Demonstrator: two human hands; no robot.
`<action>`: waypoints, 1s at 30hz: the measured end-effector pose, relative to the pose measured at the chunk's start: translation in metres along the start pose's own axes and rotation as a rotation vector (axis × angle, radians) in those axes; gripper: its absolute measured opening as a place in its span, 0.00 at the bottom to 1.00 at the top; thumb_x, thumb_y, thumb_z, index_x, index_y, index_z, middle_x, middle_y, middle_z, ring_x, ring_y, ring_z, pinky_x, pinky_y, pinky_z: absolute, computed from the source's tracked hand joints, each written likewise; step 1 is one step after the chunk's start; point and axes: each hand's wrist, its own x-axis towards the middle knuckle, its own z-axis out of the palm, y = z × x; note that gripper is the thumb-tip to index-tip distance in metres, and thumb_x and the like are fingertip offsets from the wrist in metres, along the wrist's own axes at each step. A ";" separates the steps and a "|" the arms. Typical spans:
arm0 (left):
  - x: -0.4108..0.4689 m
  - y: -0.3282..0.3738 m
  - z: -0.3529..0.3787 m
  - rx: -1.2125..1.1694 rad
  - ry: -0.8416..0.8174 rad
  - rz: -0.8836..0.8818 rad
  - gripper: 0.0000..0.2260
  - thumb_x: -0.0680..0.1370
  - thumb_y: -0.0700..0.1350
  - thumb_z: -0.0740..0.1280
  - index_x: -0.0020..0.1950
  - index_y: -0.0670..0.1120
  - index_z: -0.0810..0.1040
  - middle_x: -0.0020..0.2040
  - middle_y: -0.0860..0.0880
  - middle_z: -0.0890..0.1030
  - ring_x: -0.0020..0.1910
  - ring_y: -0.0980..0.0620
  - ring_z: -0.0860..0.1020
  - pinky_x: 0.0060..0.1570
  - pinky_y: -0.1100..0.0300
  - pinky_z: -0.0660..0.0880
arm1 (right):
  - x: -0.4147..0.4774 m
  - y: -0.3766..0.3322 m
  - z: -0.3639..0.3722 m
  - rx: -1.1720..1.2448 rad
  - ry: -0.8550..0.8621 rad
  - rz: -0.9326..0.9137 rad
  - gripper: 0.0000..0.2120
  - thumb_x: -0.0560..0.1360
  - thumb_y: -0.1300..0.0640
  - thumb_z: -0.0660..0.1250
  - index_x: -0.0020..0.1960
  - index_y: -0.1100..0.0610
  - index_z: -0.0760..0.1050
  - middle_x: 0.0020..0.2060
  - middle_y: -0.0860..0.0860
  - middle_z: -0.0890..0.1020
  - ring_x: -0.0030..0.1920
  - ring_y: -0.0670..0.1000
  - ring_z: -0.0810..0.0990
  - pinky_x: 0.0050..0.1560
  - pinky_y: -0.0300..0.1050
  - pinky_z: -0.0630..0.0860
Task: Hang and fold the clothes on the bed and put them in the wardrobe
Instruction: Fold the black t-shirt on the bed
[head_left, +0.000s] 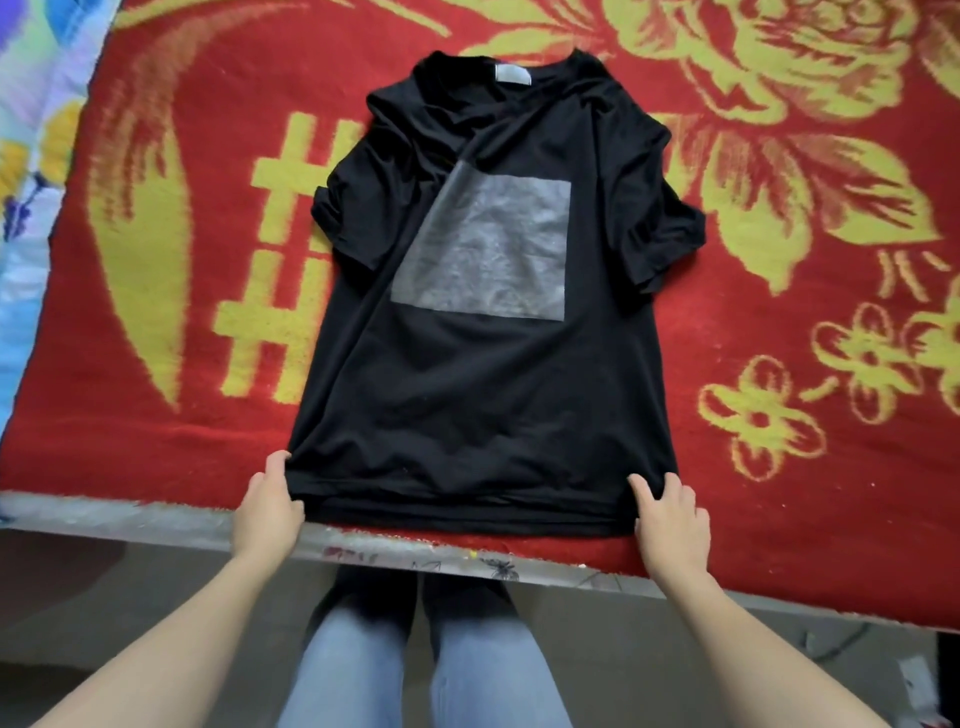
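T-shirt (478, 395): flat on the red blanket (779, 322), middle of the frame.
Left hand (270, 506): arm out, fingers pinch its lower left corner.
Right hand (672, 517): arm out, fingers pinch its lower right corner.

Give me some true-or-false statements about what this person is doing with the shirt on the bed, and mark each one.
1. The black T-shirt lies spread out on a red and yellow blanket. True.
2. The shirt hangs on a hanger. False: no hanger is in view, and the shirt lies flat.
3. The left hand and the right hand each hold one corner of the bottom hem. True.
4. The shirt bears a red circle. False: it bears a grey square print.
5. The neck end is nearest the person. False: the collar lies at the far end, and the hem is nearest.
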 end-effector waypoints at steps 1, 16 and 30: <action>0.001 0.000 -0.002 0.019 0.029 0.011 0.21 0.75 0.33 0.62 0.66 0.44 0.65 0.49 0.41 0.74 0.40 0.41 0.73 0.38 0.51 0.68 | 0.002 0.001 -0.002 -0.011 -0.012 0.017 0.20 0.76 0.61 0.60 0.66 0.48 0.64 0.62 0.54 0.67 0.58 0.55 0.68 0.50 0.45 0.67; -0.033 -0.055 -0.020 0.158 0.090 0.642 0.30 0.57 0.25 0.75 0.47 0.49 0.67 0.45 0.50 0.68 0.25 0.44 0.77 0.20 0.58 0.69 | -0.037 0.027 0.014 -0.120 -0.159 -0.067 0.18 0.73 0.65 0.58 0.61 0.52 0.68 0.57 0.52 0.71 0.55 0.54 0.69 0.43 0.44 0.61; -0.003 -0.001 -0.027 0.556 -0.164 0.252 0.13 0.77 0.48 0.59 0.60 0.58 0.76 0.71 0.49 0.63 0.67 0.48 0.63 0.59 0.55 0.66 | 0.027 -0.013 -0.055 -0.088 -0.394 -0.087 0.09 0.76 0.61 0.52 0.53 0.54 0.67 0.54 0.51 0.78 0.55 0.55 0.77 0.48 0.47 0.66</action>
